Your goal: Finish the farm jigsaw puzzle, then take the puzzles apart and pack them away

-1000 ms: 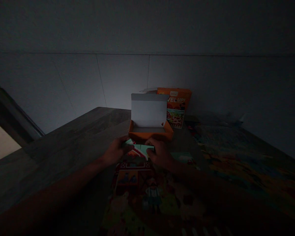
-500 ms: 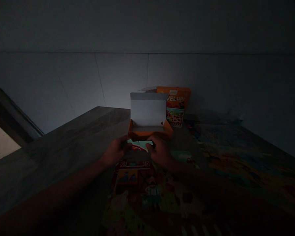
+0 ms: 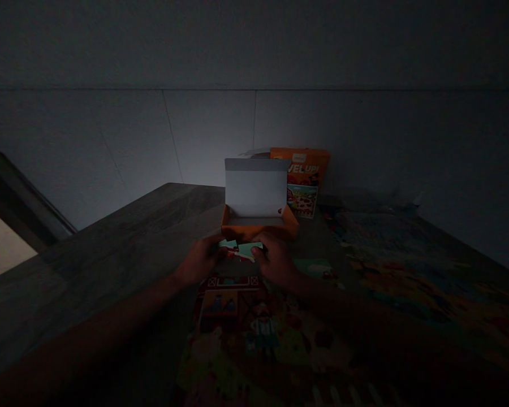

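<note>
In dim light, my left hand (image 3: 200,260) is closed on a small puzzle piece (image 3: 228,245), pale green with red along its lower part. My right hand (image 3: 276,263) pinches another puzzle piece (image 3: 249,250), pale green above and red and white below. The two pieces meet or overlap edge to edge at slightly different angles; whether they interlock I cannot tell. Both hands are just in front of an open orange box (image 3: 258,231) with its white lid raised. Below them lies a partly assembled farm puzzle (image 3: 263,330), its near part very dark.
Behind the open box an orange "LEVEL UP!" box (image 3: 307,175) stands upright near the wall. A joined pale green puzzle section (image 3: 314,265) lies right of my right hand. Another colourful puzzle (image 3: 407,282) covers the table's right side, with clear plastic (image 3: 394,200) behind it.
The two pieces between my hands have shifted: they looked nearly in line before, and now a step and tilt show where they meet. My hands have hardly moved.
</note>
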`<state>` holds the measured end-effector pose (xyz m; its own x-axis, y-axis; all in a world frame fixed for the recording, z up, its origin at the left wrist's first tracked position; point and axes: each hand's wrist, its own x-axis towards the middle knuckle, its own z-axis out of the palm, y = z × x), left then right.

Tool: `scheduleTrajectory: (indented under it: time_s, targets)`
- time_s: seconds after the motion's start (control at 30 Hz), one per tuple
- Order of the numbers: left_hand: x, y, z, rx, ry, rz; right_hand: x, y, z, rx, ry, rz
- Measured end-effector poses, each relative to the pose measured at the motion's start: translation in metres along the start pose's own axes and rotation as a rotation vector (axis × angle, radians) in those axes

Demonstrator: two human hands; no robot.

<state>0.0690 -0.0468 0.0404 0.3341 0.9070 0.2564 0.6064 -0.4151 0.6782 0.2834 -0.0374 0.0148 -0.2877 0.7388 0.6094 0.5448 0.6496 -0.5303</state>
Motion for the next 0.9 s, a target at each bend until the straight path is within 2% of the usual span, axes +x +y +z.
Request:
scheduleTrajectory:
  time_s: [0.23,0.33,0.47,0.53,0.6,0.77,0.9]
  targets:
    - [-0.004,0.008,0.003,-0.185,-0.097,0.043,0.000,-0.002,0.002,0.085,-0.021,0.091]
    - [-0.007,0.013,0.004,-0.216,-0.169,0.069,0.000,-0.002,0.002,0.148,-0.067,0.071]
    - [-0.009,0.019,0.006,-0.193,-0.248,0.203,0.000,-0.005,0.000,0.128,-0.135,-0.009]
    - [-0.009,0.019,0.008,-0.156,-0.232,0.233,0.000,-0.007,-0.001,0.087,-0.139,-0.031]
    - [-0.008,0.015,0.010,-0.157,-0.181,0.197,0.001,-0.009,-0.003,0.040,-0.141,-0.030]
    - [-0.004,0.000,0.009,-0.198,0.047,0.095,0.002,-0.008,-0.004,-0.049,-0.146,-0.001]
    - [-0.004,-0.001,0.007,-0.118,0.001,0.088,0.001,-0.006,0.000,-0.092,-0.174,-0.004]
